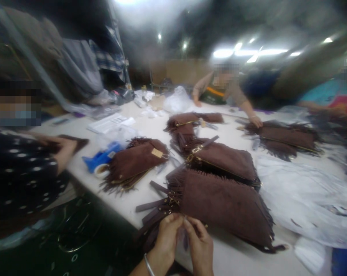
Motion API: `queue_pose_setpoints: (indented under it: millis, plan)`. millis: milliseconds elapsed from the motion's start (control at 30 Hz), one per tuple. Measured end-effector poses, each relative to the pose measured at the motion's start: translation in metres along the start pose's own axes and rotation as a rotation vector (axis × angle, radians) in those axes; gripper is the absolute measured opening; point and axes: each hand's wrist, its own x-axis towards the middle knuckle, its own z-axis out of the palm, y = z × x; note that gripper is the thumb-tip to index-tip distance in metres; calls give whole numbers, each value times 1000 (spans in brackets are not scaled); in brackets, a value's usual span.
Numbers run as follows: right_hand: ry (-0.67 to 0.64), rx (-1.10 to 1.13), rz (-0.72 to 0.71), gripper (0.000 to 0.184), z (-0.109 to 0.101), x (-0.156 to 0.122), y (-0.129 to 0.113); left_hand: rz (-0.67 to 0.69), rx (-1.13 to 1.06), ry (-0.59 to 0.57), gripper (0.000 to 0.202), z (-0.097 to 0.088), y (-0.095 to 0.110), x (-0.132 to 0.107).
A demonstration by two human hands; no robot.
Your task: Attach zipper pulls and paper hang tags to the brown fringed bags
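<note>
My left hand (168,235) and my right hand (198,241) meet fingertip to fingertip at the table's near edge. Both are closed in a pinch on something small that blur and the fingers hide. Just beyond them lies a brown fringed bag (219,203) with brass-coloured hardware at its left end. Several brown straps (150,205) stick out from that end, left of my hands. A second brown bag (227,159) with a zipper rests behind the first one.
Another fringed bag (141,159) with a tag lies left, beside a blue tape dispenser (102,156). Clear plastic bags (302,195) spread at right. A co-worker across the table touches a brown bag (288,136). A person in a dotted top (20,172) sits at left.
</note>
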Motion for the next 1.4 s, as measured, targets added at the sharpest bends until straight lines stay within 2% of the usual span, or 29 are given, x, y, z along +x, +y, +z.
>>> queue_pose_setpoints:
  millis: [100, 167, 267, 400, 467, 567, 767, 900, 1000, 1100, 1167, 1267, 1333, 1400]
  plan:
    - [59, -81, -102, 35, 1, -2, 6, 107, 161, -3, 28, 1, -3, -1]
    - [70, -74, -115, 35, 1, -3, 8, 156, 265, -16, 29, -1, -3, -1]
    - [40, 26, -41, 37, 4, -2, 8, 178, 388, -81, 33, -7, 2, -1]
    - [-9, 266, 149, 43, 5, 0, 4, 124, 467, -242, 35, -13, 21, 1]
    - [-52, 369, 231, 45, 4, 0, 0, 89, 469, -336, 34, -12, 32, 1]
    - [-196, 477, 297, 49, -2, 1, -7, 8, 435, -449, 36, -9, 44, 2]
    - [-354, 532, 353, 43, -13, 8, -16, -74, 223, -573, 29, -1, 38, 1]
    - [-389, 517, 342, 41, -17, 13, -13, -55, 165, -538, 24, 6, 30, -2]
    - [-378, 467, 321, 45, -14, 15, -6, -26, 137, -448, 25, 10, 23, -6]
    - [-319, 416, 261, 50, -8, 15, -1, 4, 112, -371, 29, 12, 12, -10]
    - [-270, 336, 187, 53, -10, 13, 1, -13, 142, -366, 37, 9, 7, -12]
    - [-153, 211, 135, 61, -25, 12, 1, -18, 332, -361, 51, -4, 10, -14]
    - [-62, 203, 205, 63, -41, 12, -1, 126, 572, -277, 49, -16, 21, -14]
    - [1, 273, 329, 64, -56, 13, -6, 373, 827, -146, 40, -29, 36, -9]
